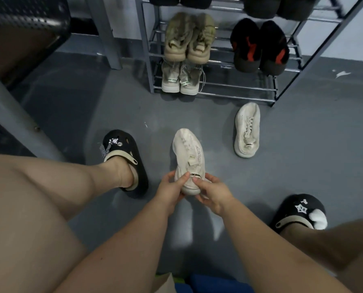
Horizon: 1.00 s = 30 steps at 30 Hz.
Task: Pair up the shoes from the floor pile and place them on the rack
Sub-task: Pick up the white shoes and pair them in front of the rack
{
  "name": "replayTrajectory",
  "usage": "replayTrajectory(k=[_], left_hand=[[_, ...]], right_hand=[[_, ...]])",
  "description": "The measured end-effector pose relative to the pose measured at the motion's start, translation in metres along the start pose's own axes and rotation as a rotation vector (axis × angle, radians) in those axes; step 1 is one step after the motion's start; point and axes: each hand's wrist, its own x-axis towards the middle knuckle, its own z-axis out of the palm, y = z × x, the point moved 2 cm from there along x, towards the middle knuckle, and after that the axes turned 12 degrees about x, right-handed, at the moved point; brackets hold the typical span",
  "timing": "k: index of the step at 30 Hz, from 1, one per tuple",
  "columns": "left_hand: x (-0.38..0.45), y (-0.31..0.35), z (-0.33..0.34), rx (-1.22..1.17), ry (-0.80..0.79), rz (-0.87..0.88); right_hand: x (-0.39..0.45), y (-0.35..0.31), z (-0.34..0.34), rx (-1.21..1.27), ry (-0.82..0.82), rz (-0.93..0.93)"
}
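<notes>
Both hands, left hand (172,192) and right hand (213,193), gripped one cream shoe (189,153) at centre; its mate (247,130) lay right, below the mostly filled rack (229,89)

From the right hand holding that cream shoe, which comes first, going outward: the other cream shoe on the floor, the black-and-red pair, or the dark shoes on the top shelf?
From the right hand:
1. Other cream shoe, on the floor, ahead right.
2. Black-and-red pair, middle shelf, right side.
3. Dark shoes, top shelf, farthest back.

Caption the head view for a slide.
Both hands, left hand and right hand, grip a cream sneaker; its mate lies before the rack.
</notes>
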Motion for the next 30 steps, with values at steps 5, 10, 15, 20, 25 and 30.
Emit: replayTrajectory(k=[5,10,15,20,25,30], left_hand=[[0.003,0.018,0.046,0.057,-0.112,0.025],[0.008,0.035,0.107,0.129,-0.239,0.030],[0.023,0.050,0.170,0.210,-0.314,0.025],[0.051,0.065,0.221,0.320,-0.389,0.012],[0.086,0.072,0.259,0.410,-0.482,-0.016],[0.122,0.069,0.278,0.484,-0.446,-0.045]], right_hand=[[-0.009,-0.037,-0.032,-0.024,0.013,-0.071],[-0.013,-0.080,-0.074,0.008,0.099,-0.139],[-0.005,-0.124,-0.117,0.075,0.177,-0.190],[0.017,-0.163,-0.151,0.107,0.236,-0.218],[0.051,-0.194,-0.178,0.098,0.302,-0.216],[0.087,-0.207,-0.191,0.107,0.371,-0.213]])
